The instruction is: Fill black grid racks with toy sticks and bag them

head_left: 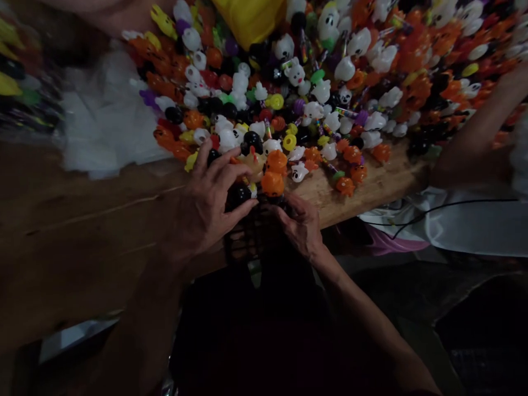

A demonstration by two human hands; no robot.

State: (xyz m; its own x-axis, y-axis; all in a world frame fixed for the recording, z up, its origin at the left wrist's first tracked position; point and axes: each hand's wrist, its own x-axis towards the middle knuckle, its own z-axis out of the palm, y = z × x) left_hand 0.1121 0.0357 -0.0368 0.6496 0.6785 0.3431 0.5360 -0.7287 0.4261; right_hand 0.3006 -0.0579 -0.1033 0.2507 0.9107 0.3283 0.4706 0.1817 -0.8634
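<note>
At the table's front edge, my right hand (pixel 303 223) closes its fingers at the dark lower end of an orange pumpkin-shaped toy (pixel 273 184). A second orange piece (pixel 276 161) shows just above it. My left hand (pixel 210 201) is to the left, with fingers spread and thumb stretched out. Between its thumb and index finger lies a round black toy piece (pixel 239 194). A cream chicken-like toy (pixel 253 163) is by its fingertips. Beyond both hands lies a heap of small plastic toys, with a white ghost (pixel 299 172) close by.
The wooden table (pixel 94 231) runs across the view. Clear plastic bags (pixel 111 110) lie at left, and something yellow (pixel 251 19) is at the far side. Another person's arm (pixel 482 126) reaches in at right. A black cable (pixel 454 203) hangs below the edge.
</note>
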